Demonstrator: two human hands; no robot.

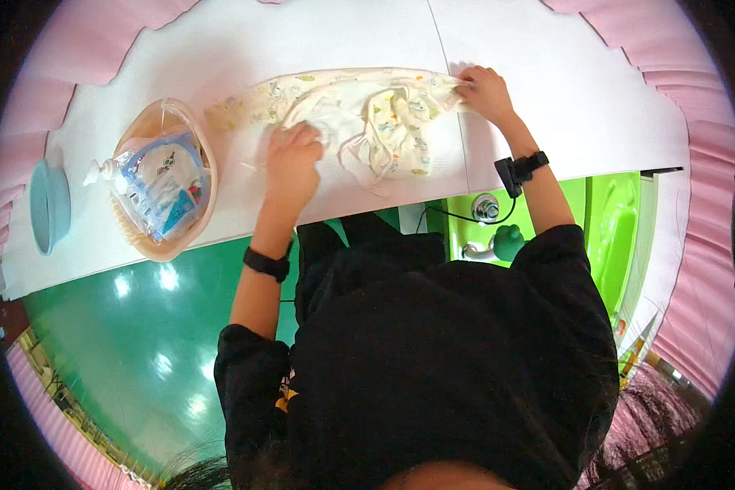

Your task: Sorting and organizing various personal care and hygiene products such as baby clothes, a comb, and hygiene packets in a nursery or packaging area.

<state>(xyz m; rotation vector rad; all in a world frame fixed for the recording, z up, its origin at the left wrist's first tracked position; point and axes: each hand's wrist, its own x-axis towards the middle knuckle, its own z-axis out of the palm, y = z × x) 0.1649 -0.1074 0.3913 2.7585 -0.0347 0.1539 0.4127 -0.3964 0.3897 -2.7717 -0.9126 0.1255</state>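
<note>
A cream baby garment [400,122] with small coloured prints lies across the white table, partly folded open so its white inner side shows in the middle. At its far right end, my right hand [486,94] pinches the edge of the cloth. My left hand [294,159] is closed at the garment's near left part, fingers curled down over the fabric and slightly blurred. A thin tie sticks out to the left of that hand. Black bands with a small device and cable sit on my wrists.
Left on the white table [580,106] stands a beige basin [208,212] holding a clear plastic bag [167,184], a white pump bottle top [102,171] and a brush. Beyond it is a blue basin [49,208]. A green sink [612,220] lies at right; pink curtains [678,49] surround the table.
</note>
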